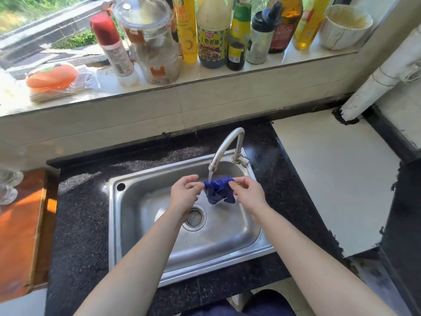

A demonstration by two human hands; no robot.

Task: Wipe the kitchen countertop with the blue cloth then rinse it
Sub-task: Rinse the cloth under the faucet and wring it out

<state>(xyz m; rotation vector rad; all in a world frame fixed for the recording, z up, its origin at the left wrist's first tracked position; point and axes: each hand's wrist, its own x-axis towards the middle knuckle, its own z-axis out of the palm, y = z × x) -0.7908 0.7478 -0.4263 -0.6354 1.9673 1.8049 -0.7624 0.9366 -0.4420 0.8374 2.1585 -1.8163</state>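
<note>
Left hand (185,195) and right hand (248,192) pinching blue cloth (218,190), apparently wet, under running faucet (227,144), over sink (141,224)

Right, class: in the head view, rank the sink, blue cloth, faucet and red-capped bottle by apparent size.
1. Sink
2. Red-capped bottle and faucet: look alike, bottle stands farther away, so unranked
3. Blue cloth, bunched between both hands

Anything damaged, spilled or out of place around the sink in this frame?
Nothing spilled. The white panel right of the sink has ragged, chipped black edges, and the white pipe above it ends in flaking paint and a black smear. Both hands hold the blue cloth under the running faucet.
</note>
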